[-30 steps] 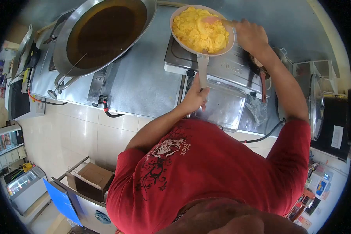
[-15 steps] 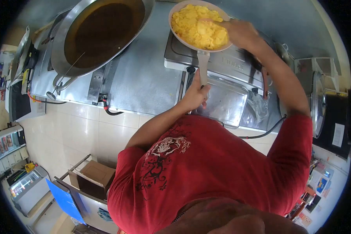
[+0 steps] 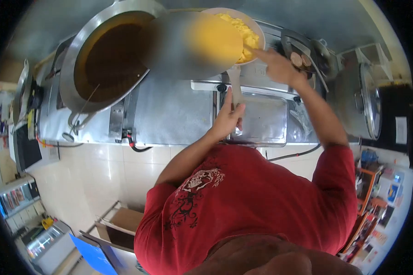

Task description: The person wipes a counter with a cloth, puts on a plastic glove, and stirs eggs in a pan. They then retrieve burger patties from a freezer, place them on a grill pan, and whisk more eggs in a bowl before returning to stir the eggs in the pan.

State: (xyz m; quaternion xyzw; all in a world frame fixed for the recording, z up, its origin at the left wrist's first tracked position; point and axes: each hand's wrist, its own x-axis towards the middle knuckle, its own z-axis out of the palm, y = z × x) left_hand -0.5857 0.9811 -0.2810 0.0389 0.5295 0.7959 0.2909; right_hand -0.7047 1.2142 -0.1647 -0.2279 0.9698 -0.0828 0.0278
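A light-coloured frying pan (image 3: 262, 32) holds yellow scrambled eggs (image 3: 249, 42). An oval blur covers the pan's left part. My left hand (image 3: 228, 120) is closed around the pan's pale handle (image 3: 234, 78), index finger stretched along it. At the right rim, my right hand (image 3: 279, 68) is closed on a thin brownish utensil (image 3: 248, 47) that points into the eggs. Its far end is lost in the blur. Beneath the pan is a silver gas stove (image 3: 202, 85), partly hidden.
To the left stands a large wok (image 3: 71, 87) of dark liquid, with a thin metal rod leaning out. A metal tray (image 3: 263, 120) lies before the stove. A dark pan (image 3: 286, 43) with round pieces and a tall lidded pot (image 3: 353, 107) are at right.
My right hand has shifted down and a little left relative to the pan. My left hand keeps its hold on the handle. The view has shifted, and a blur now covers part of the pan.
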